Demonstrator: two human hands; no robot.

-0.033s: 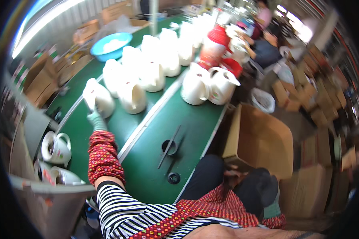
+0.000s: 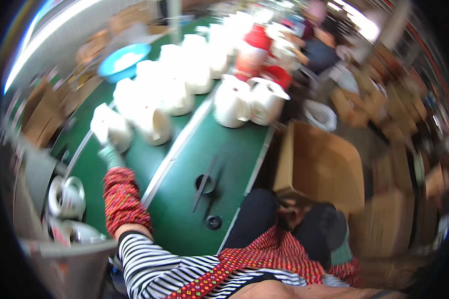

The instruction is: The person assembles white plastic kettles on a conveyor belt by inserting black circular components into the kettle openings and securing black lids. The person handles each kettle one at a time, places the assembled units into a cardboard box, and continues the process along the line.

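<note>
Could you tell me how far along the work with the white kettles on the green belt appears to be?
Looks done: several white kettles stand in rows on the green belt. In hand: the gloved left hand grips one kettle at the belt's edge. Left: more pieces wait in the bin beside it. The right hand is out of view.

Rows of kettle bodies [image 2: 179, 79] are standing along the far half of the conveyor table [image 2: 184, 219], with two more [image 2: 249, 102] sitting near its right edge. A bowl [image 2: 122, 59] is lying at the far left corner. An open carton [image 2: 322, 167] is standing just beyond the right edge, and finished pieces [image 2: 67, 197] are resting off the left edge.
</note>
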